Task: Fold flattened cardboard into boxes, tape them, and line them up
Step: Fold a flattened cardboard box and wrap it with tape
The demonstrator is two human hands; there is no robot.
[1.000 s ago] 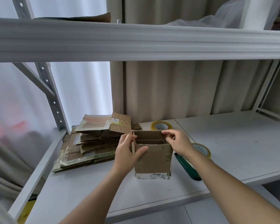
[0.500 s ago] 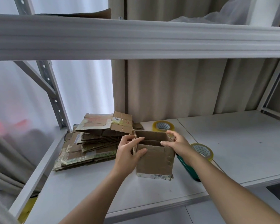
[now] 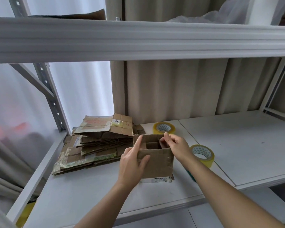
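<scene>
The left hand [image 3: 131,163] grips the near-left corner of the small brown corrugated cardboard box [image 3: 156,163]: its thumb presses flat on the near wall, its index finger runs up along the left edge, and the other fingers are hidden round the left side. The right hand [image 3: 176,148] hangs over the open mouth at the right rim, fingertips curled down onto what looks like an inner flap there; whether it truly pinches the flap or only presses it I cannot tell.

The box stands upright on the white metal shelf board [image 3: 237,145], mouth up, with its near wall toward the person. Its long axis looks to run from left to right, though the wide lens makes that uncertain. The opening lies just below the right fingertips, so that hand seems the nearer one for folding the top flaps inward while the left one steadies the box.

The stack of flattened brown cardboard [image 3: 92,145] lies just left of the box. One yellow-edged roll of clear tape [image 3: 203,155] sits just right of the right wrist, a second like roll [image 3: 164,128] behind the box
</scene>
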